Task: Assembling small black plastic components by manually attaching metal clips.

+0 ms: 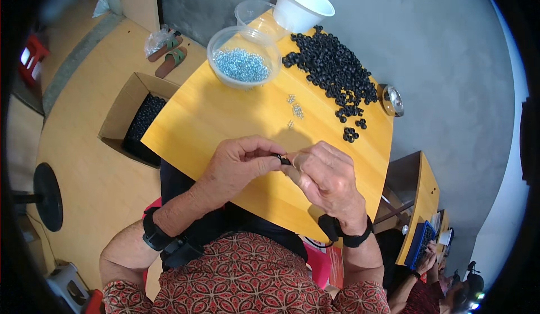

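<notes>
Between my two hands, over the near part of the wooden table [247, 111], is a small black round part [284, 160]. My left hand [239, 165] pinches it between thumb and forefinger. Close against its other side, my right hand [326, 176] has its fingers closed; whatever they hold is too small and too covered to make out. Just beyond the hands lie a few little piles of tiny silvery pieces [298, 111]. Farther off, a big heap of black round parts [332, 61] spreads over the right side of the table.
A clear plastic bowl [214, 66] of small bluish metal pieces stands at the far left, beside a clear container [247, 11] and a white tub [304, 7]. A metal tin [392, 100] sits at the right edge. On the floor is a cardboard box [121, 103]. Another person's hand [428, 258] works lower right.
</notes>
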Motion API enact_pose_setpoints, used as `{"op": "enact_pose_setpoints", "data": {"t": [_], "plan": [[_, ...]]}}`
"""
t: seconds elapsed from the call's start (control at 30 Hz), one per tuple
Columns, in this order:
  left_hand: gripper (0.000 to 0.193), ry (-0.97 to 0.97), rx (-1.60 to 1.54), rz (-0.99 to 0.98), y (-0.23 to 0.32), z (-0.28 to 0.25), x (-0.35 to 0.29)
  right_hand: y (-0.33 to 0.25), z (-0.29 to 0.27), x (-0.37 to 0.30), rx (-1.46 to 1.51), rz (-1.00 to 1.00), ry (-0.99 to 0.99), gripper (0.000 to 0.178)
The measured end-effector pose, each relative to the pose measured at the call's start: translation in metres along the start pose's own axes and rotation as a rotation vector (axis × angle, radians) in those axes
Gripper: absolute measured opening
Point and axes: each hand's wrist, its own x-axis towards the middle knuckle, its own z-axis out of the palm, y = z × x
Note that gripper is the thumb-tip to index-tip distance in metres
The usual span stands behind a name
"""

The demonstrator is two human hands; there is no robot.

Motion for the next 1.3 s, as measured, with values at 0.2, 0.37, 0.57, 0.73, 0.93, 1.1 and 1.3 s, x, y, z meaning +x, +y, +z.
{"op": "enact_pose_setpoints", "data": {"t": [0.2, 0.37, 0.57, 0.73, 0.93, 1.1, 1.3], "plan": [[0.020, -0.012, -0.049, -0.043, -0.002, 0.000, -0.002, -0.006, 0.008, 0.001, 0.153, 0.126, 0.048, 0.015], [0.019, 0.002, -0.113, -0.065, 0.000, 0.001, -0.004, -0.006, 0.011, -0.005, 0.146, 0.101, 0.076, 0.016], [0.020, -0.037, -0.144, -0.067, 0.002, 0.001, -0.002, -0.007, 0.010, -0.008, 0.179, 0.138, 0.070, 0.014], [0.021, -0.070, -0.140, -0.072, -0.001, 0.002, -0.003, -0.006, 0.008, -0.006, 0.319, 0.197, 0.118, 0.016], [0.021, -0.025, -0.022, -0.025, -0.002, 0.004, -0.004, 0.001, 0.008, -0.011, 0.465, 0.318, 0.128, 0.012], [0.021, 0.029, -0.070, -0.023, -0.003, 0.006, -0.005, 0.002, 0.013, -0.014, 0.526, 0.393, 0.181, 0.009], [0.022, 0.025, -0.014, 0.021, -0.008, 0.005, -0.005, -0.003, 0.018, -0.015, 0.488, 0.382, 0.216, 0.010]]}}
